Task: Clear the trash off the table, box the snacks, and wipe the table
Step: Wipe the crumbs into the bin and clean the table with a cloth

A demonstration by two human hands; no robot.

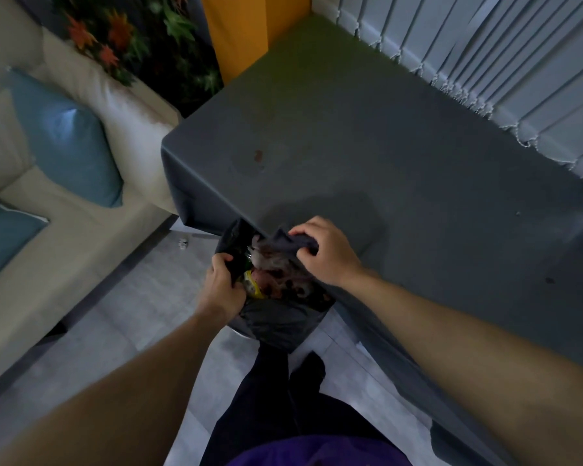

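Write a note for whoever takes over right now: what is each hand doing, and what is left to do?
Left hand: grips the rim of the black trash bag, held open just below the table edge.
Right hand: grips a dark cloth at the table edge, above the bag.
Trash: inside the bag.
Done: no trash shows on the tabletop.
Left: a reddish spot marks the table, so wiping looks unfinished. The snacks and their box are out of view, so check them.
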